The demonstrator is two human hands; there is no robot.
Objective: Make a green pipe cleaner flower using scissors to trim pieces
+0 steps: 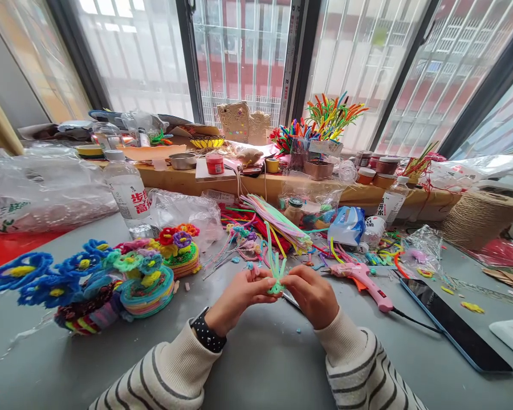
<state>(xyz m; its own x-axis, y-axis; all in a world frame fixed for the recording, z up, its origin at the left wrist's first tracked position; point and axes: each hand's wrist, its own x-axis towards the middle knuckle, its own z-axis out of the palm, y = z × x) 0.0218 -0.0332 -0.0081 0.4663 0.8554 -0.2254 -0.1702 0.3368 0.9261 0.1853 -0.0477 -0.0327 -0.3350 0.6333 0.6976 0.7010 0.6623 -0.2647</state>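
Between my hands is a small bundle of light green pipe cleaners (276, 279), bent into loops below with straight ends standing up. My left hand (244, 293) pinches it from the left with thumb and fingers. From the right, the fingertips of my right hand (310, 293) close on the same bundle. Beyond it lies a pile of pastel pipe cleaners (277, 222) over red ones. A pink hot glue gun (363, 279) rests on the table, right of my right hand. To the left stand finished pipe-cleaner flowers (68, 270) in pots of coiled pipe cleaners (147, 293).
A dark-screened phone (453, 324) lies at the right, with the glue gun's cord running to its edge. Water bottles (128, 193) stand at left and right. A twine spool (481, 219) sits far right. Plastic bags (47, 188) and a cluttered ledge (248, 183) line the back.
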